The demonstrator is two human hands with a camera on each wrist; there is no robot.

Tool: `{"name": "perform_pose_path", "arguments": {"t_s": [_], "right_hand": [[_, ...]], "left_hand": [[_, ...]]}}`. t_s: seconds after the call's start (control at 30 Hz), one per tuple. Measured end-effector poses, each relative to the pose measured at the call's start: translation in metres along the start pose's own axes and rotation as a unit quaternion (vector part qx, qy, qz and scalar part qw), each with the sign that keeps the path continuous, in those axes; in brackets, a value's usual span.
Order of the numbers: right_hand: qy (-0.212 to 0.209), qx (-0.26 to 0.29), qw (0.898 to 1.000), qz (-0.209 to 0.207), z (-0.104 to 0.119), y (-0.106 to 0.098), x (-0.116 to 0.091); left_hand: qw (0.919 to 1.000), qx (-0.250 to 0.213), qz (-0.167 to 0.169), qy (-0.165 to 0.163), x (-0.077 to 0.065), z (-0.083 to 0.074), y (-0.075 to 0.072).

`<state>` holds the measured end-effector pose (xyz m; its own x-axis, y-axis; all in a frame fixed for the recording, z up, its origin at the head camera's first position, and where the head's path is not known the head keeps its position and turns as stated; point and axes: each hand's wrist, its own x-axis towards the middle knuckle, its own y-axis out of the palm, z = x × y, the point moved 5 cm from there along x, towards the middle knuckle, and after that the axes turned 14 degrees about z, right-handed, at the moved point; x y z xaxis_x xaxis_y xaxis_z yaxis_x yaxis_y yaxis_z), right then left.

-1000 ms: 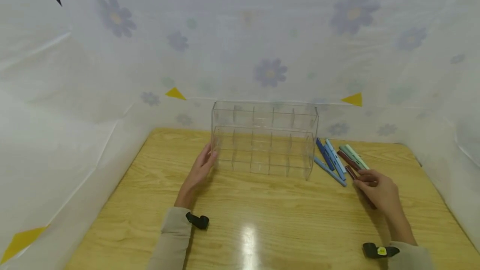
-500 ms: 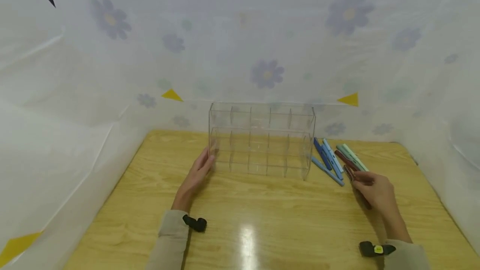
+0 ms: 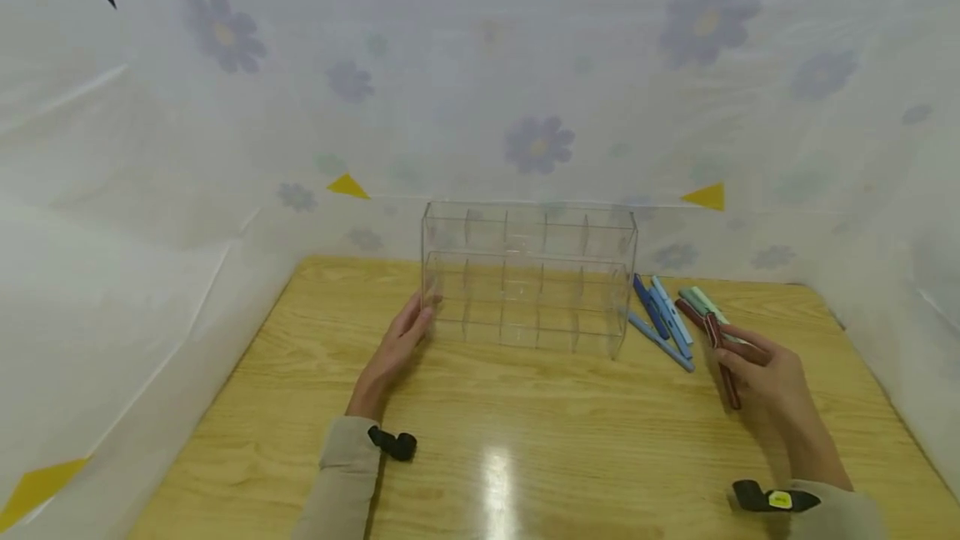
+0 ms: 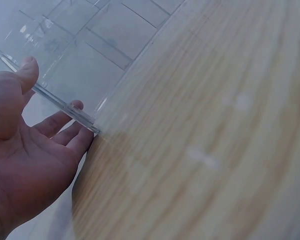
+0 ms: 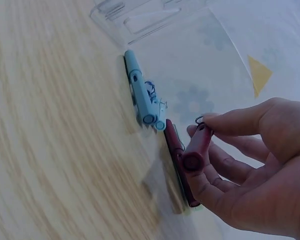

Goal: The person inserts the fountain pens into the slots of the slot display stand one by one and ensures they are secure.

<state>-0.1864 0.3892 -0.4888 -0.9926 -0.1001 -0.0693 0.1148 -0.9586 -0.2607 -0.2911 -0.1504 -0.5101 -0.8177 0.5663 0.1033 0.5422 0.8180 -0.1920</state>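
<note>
A clear compartmented organizer (image 3: 522,327) stands upright near the back of the table. My left hand (image 3: 393,352) grips its left side; in the left wrist view the thumb (image 4: 28,72) lies at the panel's edge and the fingertips curl around its lower part. My right hand (image 3: 776,377) pinches a dark red pen (image 3: 724,369) between thumb and fingers, raised over the table with its end tilted toward the right wrist camera (image 5: 194,159). Just under it lies another dark red pen (image 5: 174,137), partly hidden by the hand in the head view.
Several blue pens (image 3: 666,319) lie right of the organizer, one light blue pen (image 3: 660,344) slanting by its corner. Green pens (image 3: 705,303) lie behind the right hand. A white flowered sheet (image 3: 450,107) encloses the wooden table (image 3: 585,440) at the back and sides.
The right hand has lifted the dark red pen and turned it to a steeper angle, its upper end now over the other red pen. The left hand stays at the organizer.
</note>
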Motion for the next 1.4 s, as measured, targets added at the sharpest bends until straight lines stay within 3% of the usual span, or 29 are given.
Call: {"name": "perform_pose_path", "arguments": {"t_s": [0.17,0.33,0.53,0.77,1.17,1.4], "right_hand": [[-0.029,0.124,0.992,0.012,0.004,0.001,0.002],[-0.064,0.180,0.981,0.024,0.010,0.008,0.005],[-0.114,0.177,0.977,0.042,0.026,0.017,0.010],[-0.166,0.172,0.971,0.034,0.051,0.027,0.013],[-0.201,0.192,0.960,0.008,0.092,0.036,0.027],[-0.226,0.178,0.958,0.002,0.116,0.046,0.038]], "left_hand": [[1.0000,0.003,0.002,0.004,0.002,0.001,0.002],[1.0000,0.000,0.005,0.003,0.000,0.002,0.001],[1.0000,-0.003,-0.004,-0.002,-0.001,0.003,0.001],[1.0000,-0.002,0.000,-0.003,-0.001,0.004,0.002],[1.0000,-0.002,0.007,0.000,0.001,0.003,0.001],[0.9999,-0.004,0.007,0.008,0.002,0.004,0.000]]}}
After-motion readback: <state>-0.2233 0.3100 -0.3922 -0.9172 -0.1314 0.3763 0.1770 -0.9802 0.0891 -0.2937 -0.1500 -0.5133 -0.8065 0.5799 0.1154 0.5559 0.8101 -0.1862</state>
